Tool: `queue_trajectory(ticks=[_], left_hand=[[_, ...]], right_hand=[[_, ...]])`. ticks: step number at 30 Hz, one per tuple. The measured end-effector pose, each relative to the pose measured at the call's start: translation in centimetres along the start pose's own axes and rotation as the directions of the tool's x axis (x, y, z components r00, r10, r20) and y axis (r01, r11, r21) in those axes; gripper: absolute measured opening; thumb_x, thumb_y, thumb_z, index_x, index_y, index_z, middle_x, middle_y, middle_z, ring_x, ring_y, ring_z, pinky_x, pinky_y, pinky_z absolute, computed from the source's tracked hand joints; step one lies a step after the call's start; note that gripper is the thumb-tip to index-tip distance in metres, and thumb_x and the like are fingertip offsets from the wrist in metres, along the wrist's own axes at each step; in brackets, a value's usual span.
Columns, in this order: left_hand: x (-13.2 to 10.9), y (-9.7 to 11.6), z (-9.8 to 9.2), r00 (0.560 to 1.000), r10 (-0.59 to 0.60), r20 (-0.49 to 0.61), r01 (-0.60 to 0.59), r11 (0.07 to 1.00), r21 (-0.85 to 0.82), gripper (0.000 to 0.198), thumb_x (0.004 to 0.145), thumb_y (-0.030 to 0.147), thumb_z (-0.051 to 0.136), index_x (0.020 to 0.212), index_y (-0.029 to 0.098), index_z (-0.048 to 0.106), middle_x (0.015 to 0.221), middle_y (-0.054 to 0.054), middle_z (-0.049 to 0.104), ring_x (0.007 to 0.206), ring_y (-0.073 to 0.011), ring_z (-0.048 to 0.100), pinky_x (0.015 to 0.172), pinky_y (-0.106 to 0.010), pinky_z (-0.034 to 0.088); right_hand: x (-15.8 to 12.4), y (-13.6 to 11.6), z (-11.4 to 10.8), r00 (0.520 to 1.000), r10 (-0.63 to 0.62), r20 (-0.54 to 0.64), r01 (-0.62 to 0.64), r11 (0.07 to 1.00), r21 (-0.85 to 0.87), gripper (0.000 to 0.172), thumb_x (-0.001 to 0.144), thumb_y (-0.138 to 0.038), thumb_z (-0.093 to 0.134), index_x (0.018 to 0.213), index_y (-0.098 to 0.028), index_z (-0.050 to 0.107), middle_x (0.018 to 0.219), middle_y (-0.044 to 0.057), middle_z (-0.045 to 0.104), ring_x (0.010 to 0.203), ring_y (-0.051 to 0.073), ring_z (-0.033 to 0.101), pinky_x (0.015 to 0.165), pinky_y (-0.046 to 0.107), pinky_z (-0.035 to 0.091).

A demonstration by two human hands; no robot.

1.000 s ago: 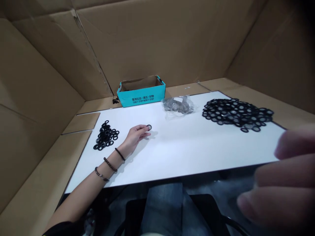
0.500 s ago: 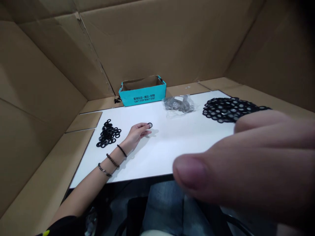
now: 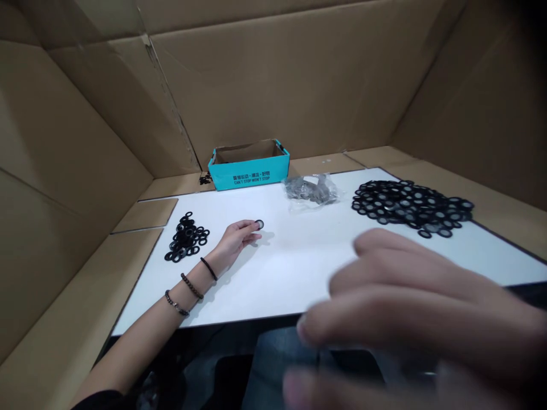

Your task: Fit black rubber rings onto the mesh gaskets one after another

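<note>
My left hand [image 3: 240,239], with beaded bracelets on its wrist, pinches a small black ring with a pale centre [image 3: 259,225] between thumb and fingertips, just above the white board. Beside that hand, to its left, lies a pile of black rings [image 3: 187,238]. My right hand [image 3: 397,302] looms large and blurred, close to the camera at the lower right. Its fingers are loosely bent, the thumb stands apart from them, and nothing shows in the gap. Beyond it on the board spreads a larger pile of black rings with pale grey centres [image 3: 405,203].
A turquoise box [image 3: 250,173] with an open top stands at the back. Next to it is a clear plastic bag of grey pieces [image 3: 311,189]. Cardboard walls [image 3: 273,80] surround the white board [image 3: 294,256]. A few black rings [image 3: 205,179] lie left of the box.
My right hand has shifted in front of the camera, its thumb moving down and away from the fingers, and more of the right pile shows. The left hand keeps holding the ring.
</note>
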State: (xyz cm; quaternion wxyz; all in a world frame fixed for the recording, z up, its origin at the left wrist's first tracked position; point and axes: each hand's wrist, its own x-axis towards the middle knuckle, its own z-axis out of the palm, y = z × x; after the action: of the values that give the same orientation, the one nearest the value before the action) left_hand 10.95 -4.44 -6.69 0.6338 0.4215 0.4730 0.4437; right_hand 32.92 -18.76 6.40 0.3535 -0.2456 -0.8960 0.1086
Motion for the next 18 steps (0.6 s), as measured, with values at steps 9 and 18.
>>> queue_trajectory(ticks=[9,18], left_hand=[[0.0,-0.1,0.0,1.0,0.001,0.031,0.0,0.999,-0.033,0.025,0.06,0.027,0.076,0.077,0.012,0.065,0.075,-0.003,0.066,0.059,-0.0093,0.061,0.063,-0.022,0.044],[0.0,-0.4,0.2,1.0,0.009,-0.003,-0.009,1.0,0.004,0.025,0.056,0.027,0.078,0.071,0.011,0.064,0.065,-0.003,0.067,0.057,-0.0104,0.06,0.059,-0.022,0.044]], right_hand=[[5.5,18.1,9.3,0.83,0.545,0.122,-0.558,0.816,0.154,0.021,0.075,-0.03,0.059,0.086,-0.013,0.063,0.076,0.005,0.064,0.062,0.012,0.054,0.058,0.024,0.041],[5.0,18.3,11.6,0.766,0.546,0.339,-0.629,0.53,0.569,0.022,0.062,-0.028,0.07,0.074,-0.011,0.064,0.06,0.001,0.061,0.055,0.01,0.055,0.05,0.02,0.039]])
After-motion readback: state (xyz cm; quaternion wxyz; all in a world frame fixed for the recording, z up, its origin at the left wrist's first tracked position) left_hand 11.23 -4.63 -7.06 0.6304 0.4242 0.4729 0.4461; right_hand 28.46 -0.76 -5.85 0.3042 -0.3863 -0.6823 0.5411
